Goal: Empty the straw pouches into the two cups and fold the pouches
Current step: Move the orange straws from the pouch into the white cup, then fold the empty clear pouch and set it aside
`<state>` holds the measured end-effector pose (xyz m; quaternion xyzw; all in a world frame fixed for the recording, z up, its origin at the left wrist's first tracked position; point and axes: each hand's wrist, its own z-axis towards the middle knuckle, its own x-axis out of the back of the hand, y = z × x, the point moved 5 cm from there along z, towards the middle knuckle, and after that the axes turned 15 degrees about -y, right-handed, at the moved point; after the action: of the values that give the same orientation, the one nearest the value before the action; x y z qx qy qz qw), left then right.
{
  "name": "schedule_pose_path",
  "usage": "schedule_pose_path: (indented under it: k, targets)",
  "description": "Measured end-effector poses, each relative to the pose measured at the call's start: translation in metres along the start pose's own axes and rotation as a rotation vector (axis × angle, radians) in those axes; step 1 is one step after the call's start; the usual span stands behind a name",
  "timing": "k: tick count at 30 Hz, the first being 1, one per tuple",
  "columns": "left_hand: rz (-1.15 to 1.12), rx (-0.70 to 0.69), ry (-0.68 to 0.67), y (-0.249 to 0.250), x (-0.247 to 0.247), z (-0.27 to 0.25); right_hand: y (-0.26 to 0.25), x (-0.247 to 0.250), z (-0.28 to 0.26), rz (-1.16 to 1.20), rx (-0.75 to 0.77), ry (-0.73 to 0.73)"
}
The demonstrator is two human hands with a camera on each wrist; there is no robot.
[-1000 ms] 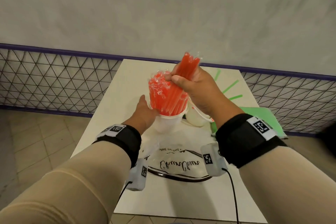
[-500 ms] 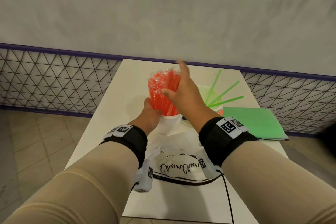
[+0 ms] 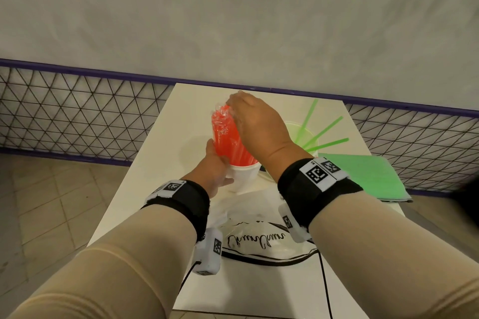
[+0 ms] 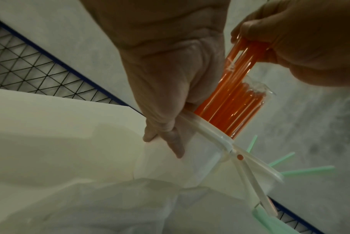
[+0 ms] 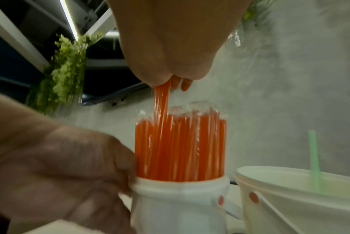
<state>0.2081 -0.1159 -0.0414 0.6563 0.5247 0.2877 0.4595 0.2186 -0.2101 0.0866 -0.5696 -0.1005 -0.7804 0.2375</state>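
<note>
Pinching orange straws (image 5: 162, 101) now | right hand (image 3: 255, 125) (previously open) | lowered

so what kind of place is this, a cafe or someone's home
Hard to say; it looks more like a commercial or staged indoor space than a home. A small white table stands against a grey plastered wall with a purple-framed mesh fence. The right wrist view shows hanging greenery and strip lighting.
</note>
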Motion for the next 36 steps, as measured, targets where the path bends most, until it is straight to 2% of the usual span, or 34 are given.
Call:
schedule_pose_path:
  k: [6, 12, 16, 22, 26, 28, 30, 32, 33, 36]
  targets:
    - [-0.067, -0.014, 0.002, 0.003, -0.004, 0.003, 0.003, -0.021, -0.007, -0.304, -0.059, -0.276]
    - [-0.085, 0.003, 0.017, 0.005, -0.005, 0.002, 0.0, -0.037, -0.012, -0.314, -0.083, -0.449]
    - [-0.136, 0.03, 0.041, 0.004, -0.003, 0.008, 0.0, -0.044, -0.015, -0.24, -0.074, -0.479]
    - [-0.337, 0.053, 0.106, -0.004, 0.003, 0.012, 0.003, -0.051, -0.017, -0.306, -0.041, -0.535]
    - [-0.232, -0.005, 0.075, -0.001, 0.003, 0.008, 0.004, -0.045, -0.014, -0.231, -0.072, -0.578]
    - [-0.244, -0.007, 0.032, -0.003, 0.009, 0.005, 0.0, -0.036, -0.018, -0.158, -0.067, -0.527]
    - [-0.132, 0.051, 0.037, -0.01, 0.022, 0.001, -0.01, -0.022, -0.033, -0.107, -0.016, -0.334]
    - [0.115, 0.176, -0.003, -0.025, 0.035, -0.004, -0.024, -0.011, -0.056, -0.023, 0.111, -0.111]
    - [0.245, 0.26, -0.05, -0.034, 0.037, -0.009, -0.032, -0.015, -0.068, 0.042, 0.169, -0.122]
    - [0.635, 0.467, -0.236, -0.056, 0.031, -0.024, -0.053, -0.061, -0.104, 0.07, 0.216, -0.58]
